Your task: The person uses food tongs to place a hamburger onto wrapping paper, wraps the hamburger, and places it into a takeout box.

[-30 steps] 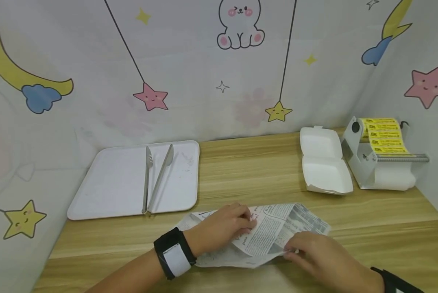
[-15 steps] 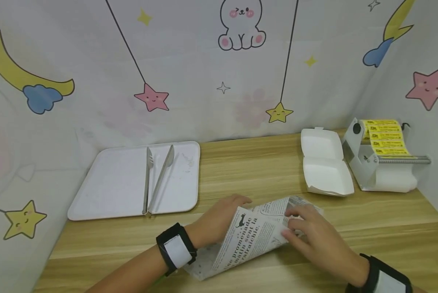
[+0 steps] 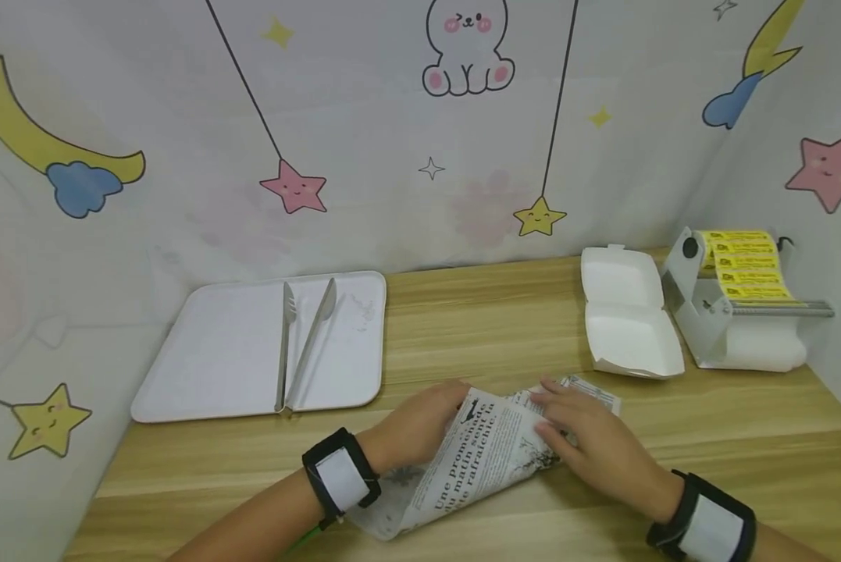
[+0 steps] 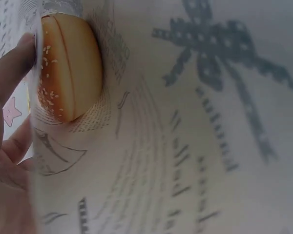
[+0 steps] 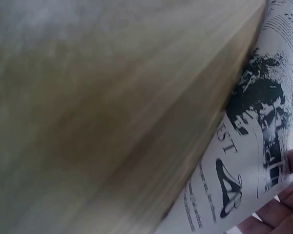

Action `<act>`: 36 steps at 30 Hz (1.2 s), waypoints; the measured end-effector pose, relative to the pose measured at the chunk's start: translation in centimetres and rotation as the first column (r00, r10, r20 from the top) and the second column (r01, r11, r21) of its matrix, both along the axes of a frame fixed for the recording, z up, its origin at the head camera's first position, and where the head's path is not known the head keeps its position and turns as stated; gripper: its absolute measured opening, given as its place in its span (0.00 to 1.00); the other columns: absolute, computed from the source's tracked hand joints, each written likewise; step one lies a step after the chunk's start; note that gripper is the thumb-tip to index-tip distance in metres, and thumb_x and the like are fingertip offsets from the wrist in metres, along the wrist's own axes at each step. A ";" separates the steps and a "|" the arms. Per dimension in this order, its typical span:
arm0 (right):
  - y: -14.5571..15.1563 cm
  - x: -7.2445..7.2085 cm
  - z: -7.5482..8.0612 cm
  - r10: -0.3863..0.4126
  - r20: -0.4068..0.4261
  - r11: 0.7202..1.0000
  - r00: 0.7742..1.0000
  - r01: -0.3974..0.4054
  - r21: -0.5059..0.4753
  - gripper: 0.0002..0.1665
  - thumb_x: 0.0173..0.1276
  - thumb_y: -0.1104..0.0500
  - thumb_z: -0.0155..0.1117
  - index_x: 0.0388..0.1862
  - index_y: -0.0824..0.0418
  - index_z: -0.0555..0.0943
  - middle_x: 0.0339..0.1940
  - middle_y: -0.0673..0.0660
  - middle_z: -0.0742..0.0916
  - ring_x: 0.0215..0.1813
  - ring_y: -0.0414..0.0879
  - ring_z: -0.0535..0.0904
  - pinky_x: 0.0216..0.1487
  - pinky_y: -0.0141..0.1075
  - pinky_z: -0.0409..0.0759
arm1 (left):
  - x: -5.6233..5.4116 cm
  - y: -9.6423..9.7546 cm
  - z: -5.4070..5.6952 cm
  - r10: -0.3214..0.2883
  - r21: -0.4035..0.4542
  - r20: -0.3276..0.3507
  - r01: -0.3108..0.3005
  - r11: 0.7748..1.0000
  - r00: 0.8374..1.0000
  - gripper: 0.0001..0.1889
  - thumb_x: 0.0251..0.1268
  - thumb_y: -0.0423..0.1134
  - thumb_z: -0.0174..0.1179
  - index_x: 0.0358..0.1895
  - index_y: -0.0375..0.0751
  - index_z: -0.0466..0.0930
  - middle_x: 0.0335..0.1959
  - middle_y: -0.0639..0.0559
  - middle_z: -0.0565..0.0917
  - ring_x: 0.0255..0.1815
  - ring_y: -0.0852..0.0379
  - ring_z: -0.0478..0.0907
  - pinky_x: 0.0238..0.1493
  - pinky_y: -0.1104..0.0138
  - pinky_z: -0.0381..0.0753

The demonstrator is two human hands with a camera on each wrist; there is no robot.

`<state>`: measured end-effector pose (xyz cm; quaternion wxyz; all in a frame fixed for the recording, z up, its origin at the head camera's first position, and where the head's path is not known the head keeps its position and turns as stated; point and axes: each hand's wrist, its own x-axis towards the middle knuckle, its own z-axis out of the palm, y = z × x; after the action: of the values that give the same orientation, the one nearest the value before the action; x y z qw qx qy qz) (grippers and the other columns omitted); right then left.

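In the head view, I see the printed paper point(image 3: 472, 460) on the tabletop point(image 3: 476, 328), a flap folded over. My left hand point(image 3: 423, 421) reaches in under that flap, its fingertips hidden. My right hand point(image 3: 599, 437) rests on the paper's other end, fingers extended and thumb held apart from them. Beyond lie a white tray point(image 3: 212, 343) bearing a fork point(image 3: 284, 343) and knife point(image 3: 313, 343), and an open white box point(image 3: 633, 320) beside a label dispenser point(image 3: 746, 312).

In the left wrist view, the seeded bun point(image 4: 71, 68) sits within the paper, just beside my fingers; I cannot tell whether that grip is clamped.

In the right wrist view, my thumb and fingers are at the paper's edge.
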<state>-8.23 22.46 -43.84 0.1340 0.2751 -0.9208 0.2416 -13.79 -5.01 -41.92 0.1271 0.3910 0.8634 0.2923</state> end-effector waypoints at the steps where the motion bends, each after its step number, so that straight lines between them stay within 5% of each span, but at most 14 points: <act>1: 0.0 0.0 -0.2 -0.008 -0.007 1.000 1.000 0.008 -0.005 0.10 0.67 0.62 0.71 0.46 0.61 0.87 0.58 0.60 0.87 0.66 0.61 0.78 0.63 0.61 0.74 | 0.0 0.0 -0.1 0.001 0.025 0.030 -0.002 1.000 1.000 0.18 0.73 0.22 0.51 0.57 0.46 0.78 0.50 0.57 0.81 0.53 0.64 0.78 0.61 0.68 0.77; 5: -0.2 -0.1 -0.4 -0.044 -0.007 0.998 0.999 0.044 -0.034 0.00 0.69 0.62 0.69 0.37 0.57 0.85 0.53 0.59 0.89 0.61 0.59 0.82 0.60 0.58 0.78 | -0.2 -0.3 -0.5 -0.006 0.148 0.169 -0.019 0.989 0.986 0.19 0.73 0.22 0.51 0.59 0.45 0.78 0.53 0.56 0.81 0.54 0.64 0.78 0.61 0.67 0.77; 10: -0.6 -0.1 0.0 -0.109 0.029 0.992 0.994 0.110 -0.068 0.07 0.69 0.63 0.68 0.31 0.52 0.82 0.50 0.60 0.89 0.57 0.58 0.84 0.58 0.57 0.80 | -0.4 -0.5 -0.8 0.006 0.247 0.238 -0.067 0.967 0.971 0.15 0.83 0.34 0.45 0.61 0.39 0.79 0.53 0.50 0.84 0.50 0.62 0.81 0.57 0.67 0.81; 14: -0.9 -0.1 0.1 -0.136 0.047 0.987 0.990 0.139 -0.077 0.11 0.68 0.64 0.69 0.28 0.50 0.80 0.44 0.54 0.89 0.49 0.49 0.85 0.51 0.50 0.83 | -0.3 -0.5 -0.6 0.046 0.274 0.369 -0.156 0.949 0.928 0.26 0.87 0.51 0.32 0.63 0.40 0.77 0.42 0.49 0.87 0.36 0.60 0.86 0.41 0.66 0.86; 17: -1.0 -0.1 0.0 -0.159 0.076 0.984 0.984 0.164 -0.071 0.17 0.68 0.63 0.68 0.24 0.46 0.75 0.34 0.46 0.84 0.40 0.40 0.79 0.41 0.41 0.81 | -0.3 -0.2 -0.4 0.069 0.260 0.433 -0.198 0.945 0.899 0.21 0.83 0.55 0.44 0.60 0.44 0.76 0.37 0.54 0.87 0.29 0.60 0.86 0.31 0.64 0.87; 21: -1.1 -0.1 -0.1 -0.191 0.117 0.978 0.975 0.199 -0.061 0.13 0.68 0.62 0.68 0.27 0.47 0.78 0.32 0.44 0.82 0.37 0.38 0.77 0.38 0.39 0.79 | -0.2 0.3 -0.4 0.099 0.228 0.342 -0.184 0.956 0.935 0.16 0.73 0.46 0.63 0.56 0.45 0.74 0.37 0.57 0.85 0.30 0.64 0.84 0.31 0.68 0.86; 24: -1.1 -0.1 -0.2 -0.194 0.109 0.977 0.975 0.201 -0.064 0.10 0.67 0.62 0.69 0.28 0.50 0.80 0.35 0.48 0.84 0.41 0.42 0.80 0.43 0.43 0.81 | -0.1 0.4 -0.4 0.132 0.212 0.262 -0.190 0.959 0.956 0.15 0.71 0.38 0.65 0.57 0.43 0.75 0.38 0.55 0.84 0.30 0.66 0.82 0.33 0.70 0.84; 27: -1.1 0.0 -0.4 -0.185 0.061 0.980 0.981 0.188 -0.067 0.07 0.64 0.61 0.72 0.35 0.55 0.81 0.43 0.55 0.85 0.50 0.50 0.80 0.52 0.49 0.80 | -0.1 0.5 -0.5 0.165 0.200 0.240 -0.215 0.956 0.957 0.19 0.71 0.36 0.65 0.62 0.43 0.74 0.43 0.54 0.84 0.33 0.66 0.81 0.37 0.70 0.83; 32: -1.1 0.2 -0.3 -0.094 -0.049 0.995 0.994 0.093 -0.019 0.25 0.60 0.57 0.76 0.55 0.62 0.80 0.60 0.62 0.82 0.64 0.59 0.76 0.66 0.61 0.69 | -0.5 0.8 -0.6 0.202 0.182 0.228 -0.245 0.952 0.953 0.22 0.71 0.37 0.65 0.65 0.45 0.74 0.50 0.54 0.83 0.41 0.64 0.80 0.45 0.68 0.81; 36: -1.1 0.5 -0.3 0.006 -0.049 0.997 0.999 -0.003 0.072 0.34 0.63 0.49 0.75 0.66 0.57 0.77 0.66 0.60 0.80 0.69 0.57 0.74 0.74 0.64 0.56 | -0.7 1.0 -0.7 0.218 0.174 0.208 -0.256 0.951 0.953 0.21 0.71 0.37 0.65 0.65 0.45 0.74 0.52 0.54 0.82 0.45 0.62 0.79 0.49 0.65 0.80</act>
<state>-7.73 21.38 -44.13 0.1459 0.2877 -0.9248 0.2018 -14.50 -3.99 -42.67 0.1313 0.2657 0.8550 0.4256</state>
